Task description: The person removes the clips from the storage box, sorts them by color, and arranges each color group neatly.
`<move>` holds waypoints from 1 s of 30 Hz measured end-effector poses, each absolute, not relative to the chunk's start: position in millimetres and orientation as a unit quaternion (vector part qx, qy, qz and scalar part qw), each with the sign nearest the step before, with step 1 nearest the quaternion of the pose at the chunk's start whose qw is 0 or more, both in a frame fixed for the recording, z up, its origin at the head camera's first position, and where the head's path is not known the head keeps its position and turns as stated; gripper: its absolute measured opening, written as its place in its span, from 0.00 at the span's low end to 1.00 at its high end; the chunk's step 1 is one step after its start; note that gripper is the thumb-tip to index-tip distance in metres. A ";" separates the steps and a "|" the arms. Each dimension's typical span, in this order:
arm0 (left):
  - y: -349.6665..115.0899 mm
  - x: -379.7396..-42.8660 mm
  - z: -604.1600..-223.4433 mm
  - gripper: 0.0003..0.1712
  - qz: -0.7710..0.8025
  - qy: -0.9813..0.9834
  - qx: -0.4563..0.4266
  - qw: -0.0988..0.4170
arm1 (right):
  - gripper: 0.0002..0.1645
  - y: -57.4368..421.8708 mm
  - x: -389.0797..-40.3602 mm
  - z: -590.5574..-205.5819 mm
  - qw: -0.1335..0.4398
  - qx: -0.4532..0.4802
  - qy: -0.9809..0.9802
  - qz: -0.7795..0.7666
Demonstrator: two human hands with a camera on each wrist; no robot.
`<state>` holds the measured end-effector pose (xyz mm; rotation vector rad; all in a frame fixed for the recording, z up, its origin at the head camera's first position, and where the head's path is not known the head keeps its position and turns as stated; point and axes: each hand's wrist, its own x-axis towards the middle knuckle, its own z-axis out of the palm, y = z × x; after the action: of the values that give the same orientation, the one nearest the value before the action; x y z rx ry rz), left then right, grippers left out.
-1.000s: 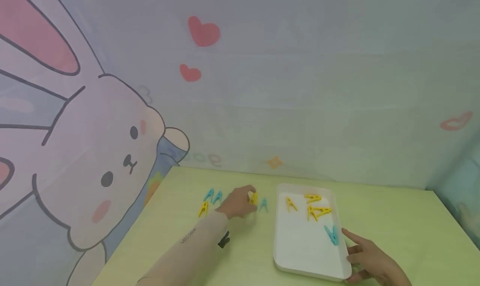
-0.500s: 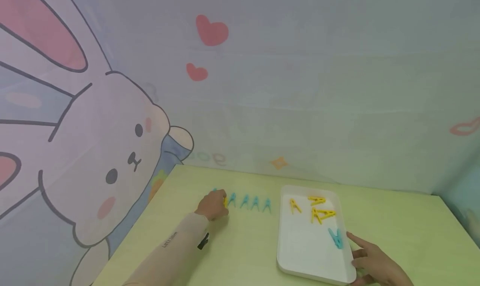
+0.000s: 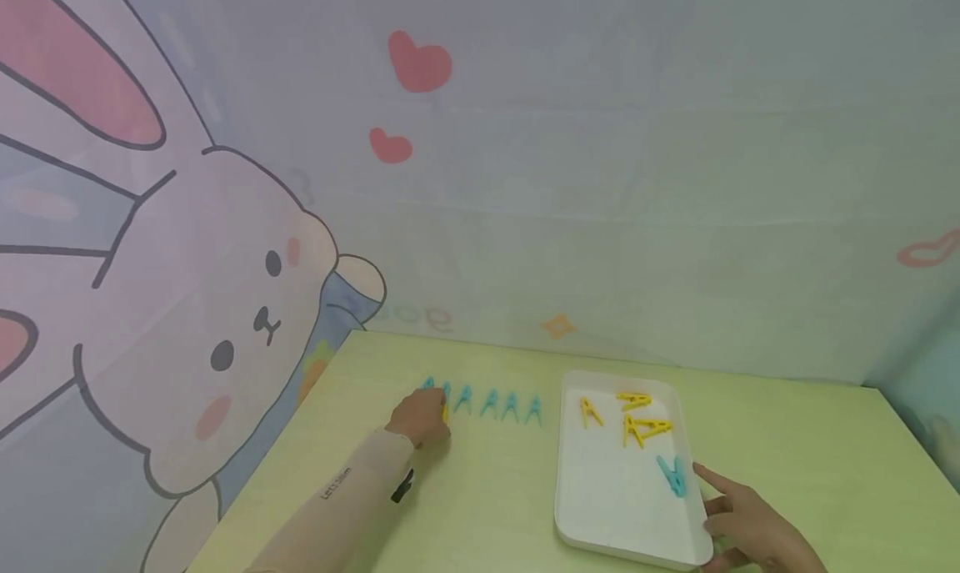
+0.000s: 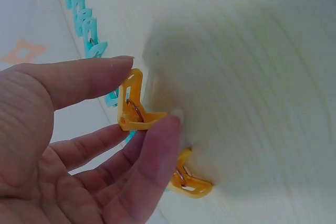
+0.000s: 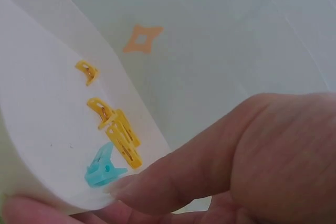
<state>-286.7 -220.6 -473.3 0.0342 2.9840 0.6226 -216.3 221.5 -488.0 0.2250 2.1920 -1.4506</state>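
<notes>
My left hand (image 3: 420,416) pinches a yellow clothespin (image 4: 131,103) between thumb and fingertips, low over the table's left part. Just past those fingertips a second yellow clothespin (image 4: 191,184) lies on the table; the hand hides it in the head view. Behind and to the right runs a row of several blue clothespins (image 3: 490,404). With its thumb over the rim and fingers outside, my right hand (image 3: 753,523) grips the right side of a white tray (image 3: 622,540). Inside the tray lie several yellow clothespins (image 3: 591,412) and one blue clothespin (image 3: 672,476).
A pale green tabletop (image 3: 480,506) carries everything. Along its back edge hangs a cloth backdrop (image 3: 600,181) printed with a rabbit (image 3: 187,323) and hearts. The tray's raised walls stand right of the blue row.
My left hand has moved left with the yellow clothespin, from near the row's right end to its left end, uncovering the blue clothespins between. My right hand stays on the tray.
</notes>
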 end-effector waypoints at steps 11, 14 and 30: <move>-215.1 -289.4 -479.2 0.10 0.176 0.983 0.003 0.045 | 0.45 225.2 -215.5 -491.9 0.244 0.075 0.801 -0.542; -214.4 -289.0 -480.8 0.10 0.161 0.986 0.014 0.031 | 0.46 225.8 -215.6 -491.5 0.243 0.074 0.799 -0.546; -187.9 -296.3 -452.9 0.21 0.206 0.978 0.026 -0.030 | 0.46 219.9 -215.5 -484.6 0.244 0.066 0.809 -0.531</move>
<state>-296.3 -187.9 -452.9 0.0818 3.1314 0.6593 -215.5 219.9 -484.6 0.1803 2.2099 -1.4504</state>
